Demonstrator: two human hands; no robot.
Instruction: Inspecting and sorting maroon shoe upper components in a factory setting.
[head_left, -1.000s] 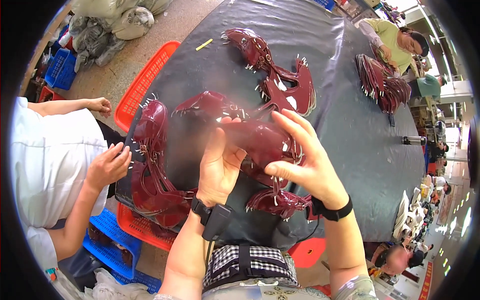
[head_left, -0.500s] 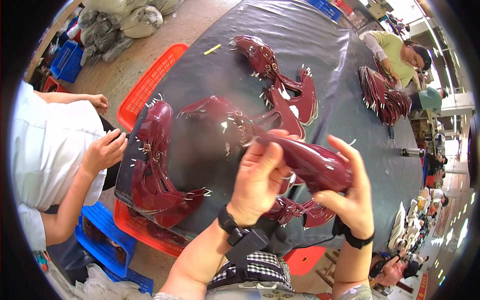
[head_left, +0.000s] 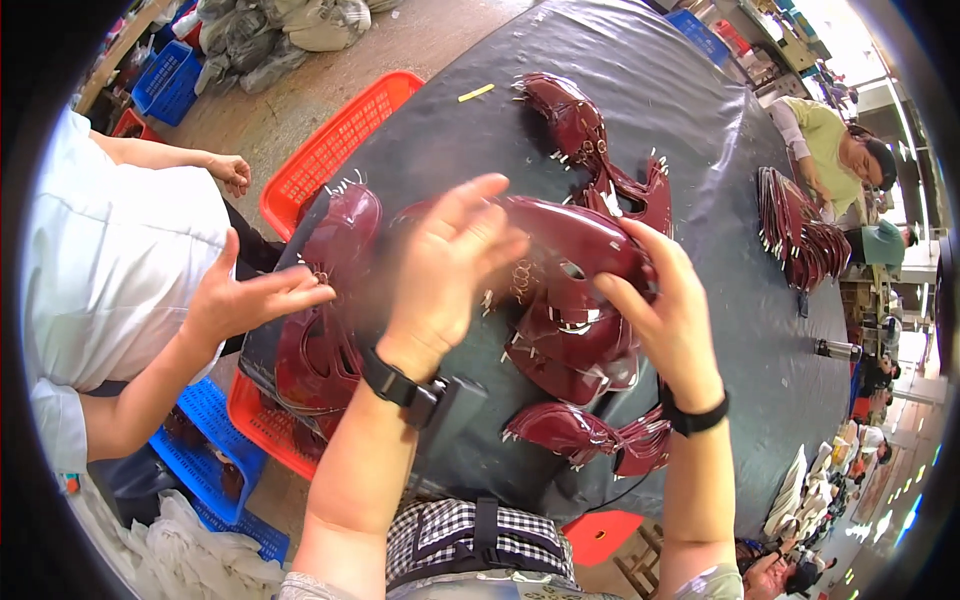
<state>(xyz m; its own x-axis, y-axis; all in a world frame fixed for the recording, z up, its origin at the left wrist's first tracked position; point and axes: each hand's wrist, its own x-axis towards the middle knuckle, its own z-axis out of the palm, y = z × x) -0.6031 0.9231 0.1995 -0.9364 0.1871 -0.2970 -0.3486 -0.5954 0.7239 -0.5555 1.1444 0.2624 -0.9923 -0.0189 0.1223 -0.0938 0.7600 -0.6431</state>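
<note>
Above the table, my right hand (head_left: 665,310) has its thumb and fingers round the right end of a glossy dark red shoe upper (head_left: 570,228). To the left is my left hand (head_left: 445,270), slightly blurred, with fingers spread and nothing visibly gripped; it covers part of the upper's left end. Beneath the held piece lies a stack of matching uppers (head_left: 570,360) with cut-outs and metal rings. Another pile of uppers (head_left: 560,430) rests nearer me. A co-worker's hand (head_left: 250,295) reaches to the left stack of uppers (head_left: 340,235).
The black-covered table (head_left: 450,140) carries more uppers (head_left: 565,110) at the far side and a thick stack (head_left: 800,230) by another person at the right. Red baskets (head_left: 340,140) stand along its left edge. A metal flask (head_left: 838,349) is at the right edge.
My left hand has come off the shoe upper and moved left and up. My right hand has shifted slightly left, still holding it. The co-worker's hand has stretched toward the left stack.
</note>
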